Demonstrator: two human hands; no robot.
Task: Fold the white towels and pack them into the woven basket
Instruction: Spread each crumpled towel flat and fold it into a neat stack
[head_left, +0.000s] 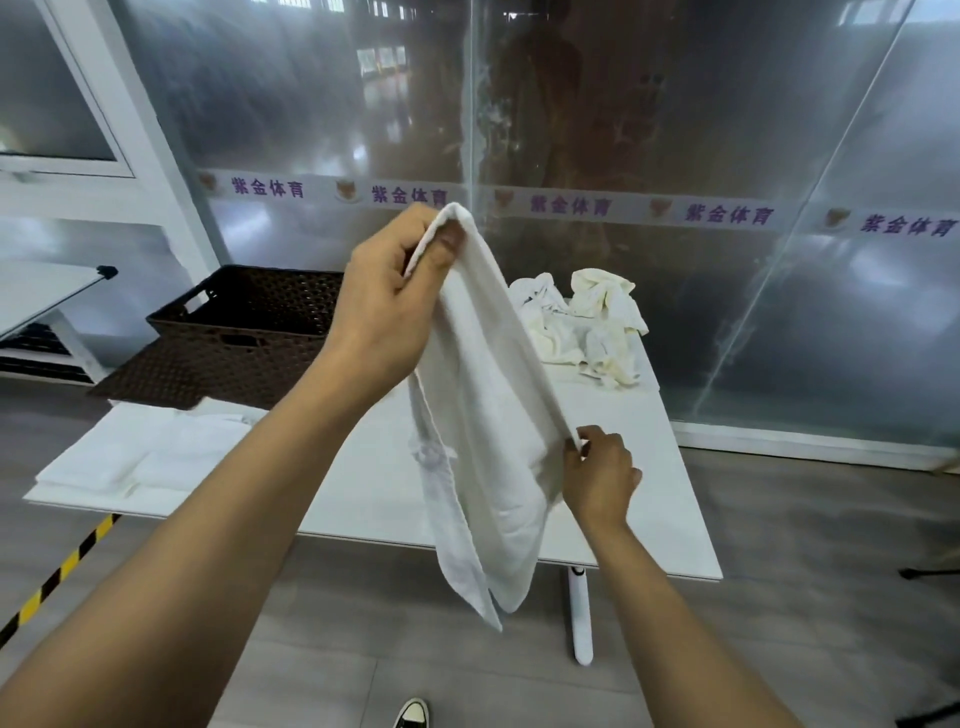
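A white towel hangs in the air above the white table. My left hand grips its top corner, raised high. My right hand pinches its right edge lower down. The towel's lower end droops past the table's front edge. A dark brown woven basket stands at the table's far left. Crumpled white towels lie in a heap at the far right of the table. A stack of folded white towels lies on the near left of the table.
The basket's flat woven lid lies under or beside the basket. Glass wall panels with a printed strip stand behind the table. A yellow-black floor tape runs at the lower left. My shoe shows at the bottom.
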